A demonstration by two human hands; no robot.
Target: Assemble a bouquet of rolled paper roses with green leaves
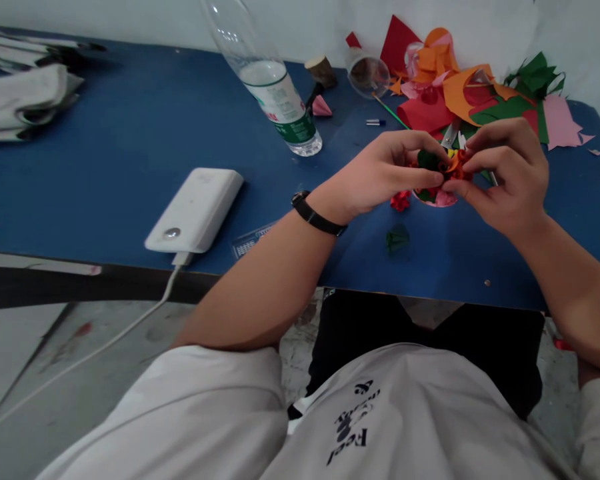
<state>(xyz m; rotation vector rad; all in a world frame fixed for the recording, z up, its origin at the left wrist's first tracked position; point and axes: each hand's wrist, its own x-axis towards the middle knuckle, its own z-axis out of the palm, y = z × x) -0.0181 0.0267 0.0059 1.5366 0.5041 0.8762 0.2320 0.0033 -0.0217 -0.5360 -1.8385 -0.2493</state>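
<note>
My left hand, with a black band on its wrist, and my right hand meet above the blue table. Between their fingertips is a curled orange paper flower, which both hands pinch. It sits at a small round cluster of paper pieces, with a pink piece at the near edge and dark green ones beside it. My fingers hide part of the cluster. Just left of it lies a crinkled red paper flower. A folded green paper piece rests nearer to me.
Paper scraps and scissors lie behind my hands, by a clear cup. A water bottle stands left of them. A white power bank trails a cable over the table's front edge. White cloth lies far left.
</note>
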